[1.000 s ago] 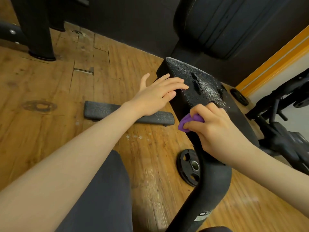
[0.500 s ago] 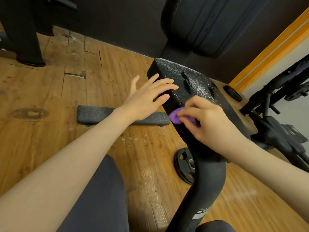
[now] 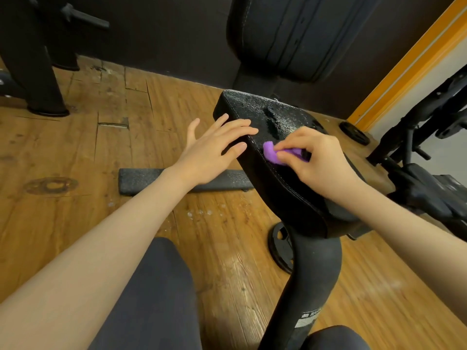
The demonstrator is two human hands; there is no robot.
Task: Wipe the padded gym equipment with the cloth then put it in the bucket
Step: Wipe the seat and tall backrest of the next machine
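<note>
In the head view, the right hand (image 3: 319,162) pinches a small purple cloth (image 3: 271,152) between the thumb and the curled fingers and presses it on the black pad (image 3: 278,183). The cloth is bunched, and most of it is hidden under the fingers; only its left end and a thin strip show. It lies on the top of the pad, near the pad's left edge with the white stitching, a little nearer to the person than the torn patch in the cover.

The left hand (image 3: 209,150) is spread, with straight fingers. Its fingertips rest on the far left corner of the pad, and the thumb points away over the floor (image 3: 75,152). The two hands are near but apart; the cloth is between them, touching only the right one.

The pad's surface looks cracked and speckled with white at its far end. The pad sits on a thick curved black post (image 3: 308,281) that goes down toward the lower edge of the frame and has a white label near the bottom.

On the wooden floor, left of the pad, a long grey foam bar (image 3: 144,180) lies flat, partly behind the left forearm. A black weight plate (image 3: 279,246) lies on the floor beside the post. A bigger black padded piece (image 3: 303,39) stands against the dark wall behind. The person's dark knees show at the bottom. The bucket is not visible.
</note>
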